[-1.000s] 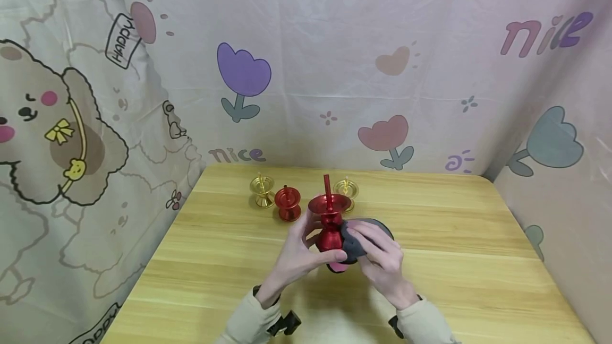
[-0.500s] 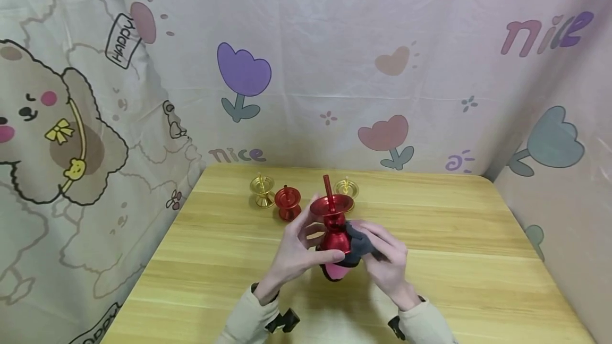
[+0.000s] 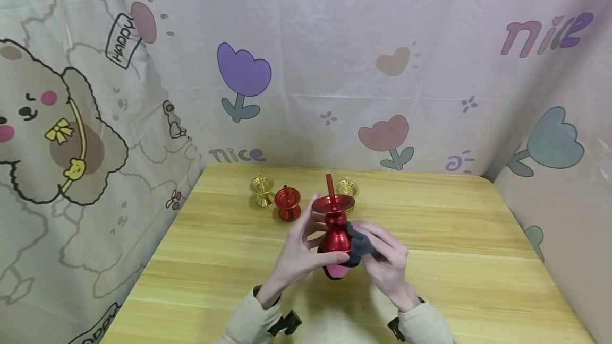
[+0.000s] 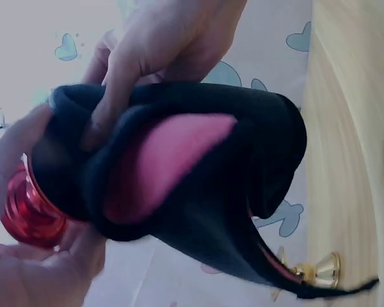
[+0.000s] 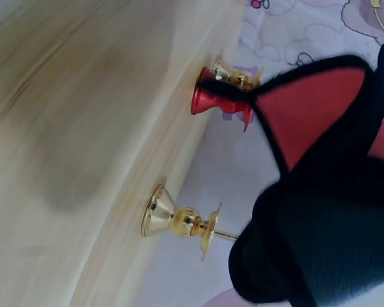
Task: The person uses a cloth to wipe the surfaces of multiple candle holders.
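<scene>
In the head view a red metal candlestick (image 3: 337,240) with a wide dish and a tall red stem stands upright above the table. My left hand (image 3: 301,248) holds it by its flared base, thumb in front and fingers behind. My right hand (image 3: 387,256) pinches a dark grey cloth (image 3: 359,246) against the right side of that base. The left wrist view has the cloth (image 4: 237,185) folded over, pink lining and black edging showing, with part of the red candlestick (image 4: 33,211) at the left. Cloth and fingers hide the candlestick's underside.
Behind the hands on the wooden table (image 3: 444,259) stand smaller candle holders: a gold one (image 3: 263,190), a red one (image 3: 288,203) and another gold one (image 3: 347,188), partly hidden by the dish. A printed fabric backdrop (image 3: 306,137) rises at the table's back edge.
The candlestick has shifted slightly right. The cloth, spread out to the right a second ago, is now bunched closer to the base, with more pink below. My right hand has moved a little right.
</scene>
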The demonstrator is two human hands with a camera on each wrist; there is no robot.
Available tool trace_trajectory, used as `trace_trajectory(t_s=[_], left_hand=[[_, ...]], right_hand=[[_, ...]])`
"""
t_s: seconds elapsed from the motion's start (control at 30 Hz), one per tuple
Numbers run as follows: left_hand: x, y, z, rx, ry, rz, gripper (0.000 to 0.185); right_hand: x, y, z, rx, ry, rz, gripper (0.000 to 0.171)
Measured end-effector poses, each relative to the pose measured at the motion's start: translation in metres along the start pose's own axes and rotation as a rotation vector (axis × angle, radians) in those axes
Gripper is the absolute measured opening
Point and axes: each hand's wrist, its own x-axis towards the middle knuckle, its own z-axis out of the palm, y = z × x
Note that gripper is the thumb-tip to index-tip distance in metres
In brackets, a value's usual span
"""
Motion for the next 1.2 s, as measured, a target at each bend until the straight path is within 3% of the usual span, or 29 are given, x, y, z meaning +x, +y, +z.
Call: trace_trajectory(t_s=[0.13, 0.47, 0.7, 0.83, 0.93, 1.03, 1.2], left_hand=[[0.002, -0.003, -0.003, -0.031, -0.028, 0.026, 0.108], [0.004, -0.007, -0.006, 0.008, -0.016, -0.067, 0.104], [0.011, -0.013, -0.006, 0.102, -0.008, -0.082, 0.108], [0.023, -0.024, -0.003, 0.137, -0.031, -0.114, 0.108], [0.037, -0.038, 0.0, 0.16, -0.06, -0.115, 0.107], [0.052, -0.057, 0.007, 0.203, -0.085, -0.084, 0.108], [0.076, -0.091, 0.026, 0.284, -0.109, -0.021, 0.107]], right_hand=[[-0.003, -0.001, -0.002, 0.082, -0.014, 0.116, 0.019], [-0.011, 0.002, -0.035, 0.147, -0.162, 0.382, 0.044], [-0.011, -0.001, -0.079, 0.145, -0.099, 0.689, 0.04], [-0.011, -0.001, -0.106, 0.299, -0.06, 0.856, 0.044], [-0.013, 0.001, -0.122, 0.451, 0.015, 0.9, 0.052], [-0.015, 0.002, -0.132, 0.543, 0.075, 0.879, 0.053], [-0.019, 0.0, -0.141, 0.563, 0.099, 0.86, 0.054]])
